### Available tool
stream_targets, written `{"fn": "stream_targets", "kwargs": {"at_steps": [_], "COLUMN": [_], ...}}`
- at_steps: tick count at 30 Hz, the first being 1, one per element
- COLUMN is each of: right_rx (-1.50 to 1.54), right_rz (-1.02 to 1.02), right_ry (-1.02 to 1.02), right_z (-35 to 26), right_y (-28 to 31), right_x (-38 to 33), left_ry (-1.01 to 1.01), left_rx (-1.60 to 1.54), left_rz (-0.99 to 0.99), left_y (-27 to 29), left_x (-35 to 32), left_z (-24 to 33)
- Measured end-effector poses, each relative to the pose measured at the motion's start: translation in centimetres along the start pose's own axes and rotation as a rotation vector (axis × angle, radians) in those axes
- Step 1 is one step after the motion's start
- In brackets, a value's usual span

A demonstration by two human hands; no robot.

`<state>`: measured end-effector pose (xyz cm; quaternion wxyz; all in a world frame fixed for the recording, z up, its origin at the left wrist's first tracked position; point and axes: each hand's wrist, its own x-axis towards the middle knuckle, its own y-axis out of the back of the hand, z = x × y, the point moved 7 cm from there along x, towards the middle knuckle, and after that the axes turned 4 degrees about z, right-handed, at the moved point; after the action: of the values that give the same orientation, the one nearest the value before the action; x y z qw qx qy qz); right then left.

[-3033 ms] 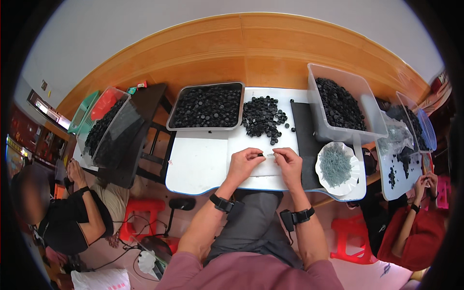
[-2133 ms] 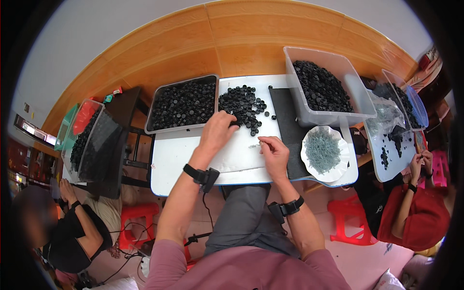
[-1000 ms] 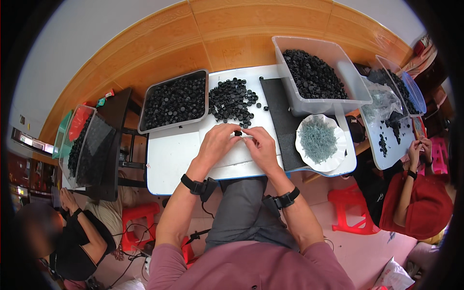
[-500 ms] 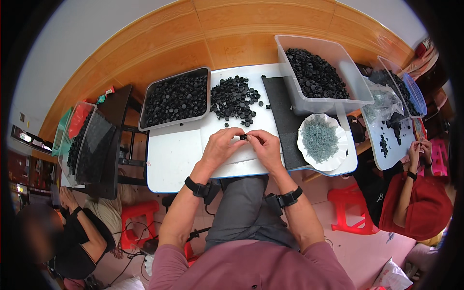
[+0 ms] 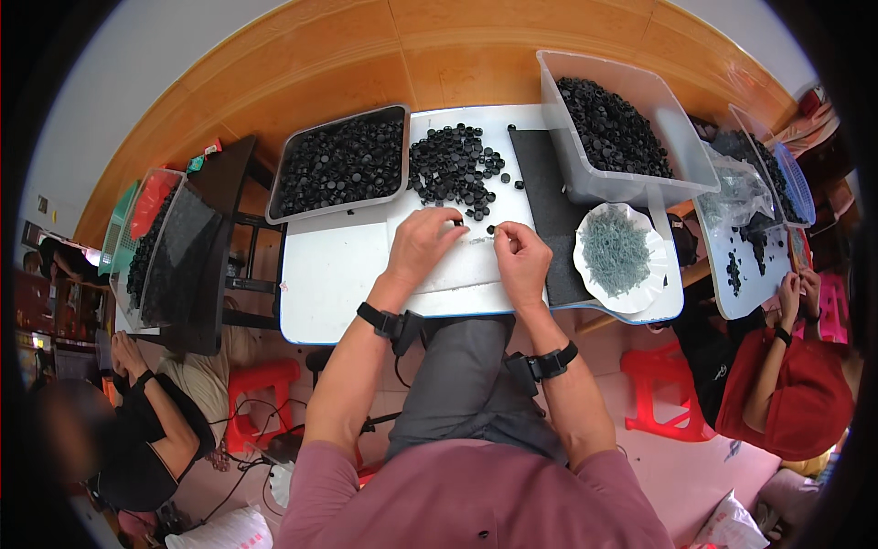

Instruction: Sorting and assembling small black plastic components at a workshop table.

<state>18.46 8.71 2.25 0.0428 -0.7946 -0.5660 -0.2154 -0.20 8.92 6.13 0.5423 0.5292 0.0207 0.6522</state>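
Both hands have drawn slightly apart since half a second ago, when they were pressed close together over the white table. At frame centre a small black cap sits at the fingertips of the left hand, apparently pinched there, though the grip is too small to be sure of. A second cap lies on the table in the gap between the hands, just left of the right hand, whose fingers are curled with thumb and forefinger closed together; whether they hold something thin I cannot tell. The step in hand looks like fitting a small piece to a cap, and the next move would call for bringing the two hands together again. Above them lies a loose pile of black caps, with a grey tray of caps upper left, a clear bin of caps upper right, and a white dish of pale slender pieces at right
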Motion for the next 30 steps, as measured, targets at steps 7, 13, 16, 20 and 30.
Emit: {"fn": "stream_targets", "kwargs": {"at_steps": [7, 13, 16, 20, 30], "right_rx": [0.007, -0.028, -0.032, -0.022, -0.011], "right_rz": [-0.026, -0.075, -0.100, -0.110, -0.107], "right_ry": [0.006, 0.014, 0.021, 0.023, 0.009], "right_z": [-0.1, -0.3, -0.3, -0.3, -0.2], "right_y": [-0.3, -0.3, -0.7, -0.9, -0.6], "right_x": [-0.2, -0.1, -0.2, -0.1, -0.2], "left_ry": [0.272, 0.348, 0.283, 0.081, 0.488], "left_rx": [-0.089, -0.092, -0.054, 0.012, -0.031], "left_rz": [0.137, -0.159, -0.224, -0.047, -0.404], "left_y": [2.6, 2.6, 2.6, 3.9, 5.8], "left_x": [2.0, -1.0, -1.8, -1.3, -6.3], "left_z": [-3.8, -3.9, -3.7, -2.1, -1.1]}}
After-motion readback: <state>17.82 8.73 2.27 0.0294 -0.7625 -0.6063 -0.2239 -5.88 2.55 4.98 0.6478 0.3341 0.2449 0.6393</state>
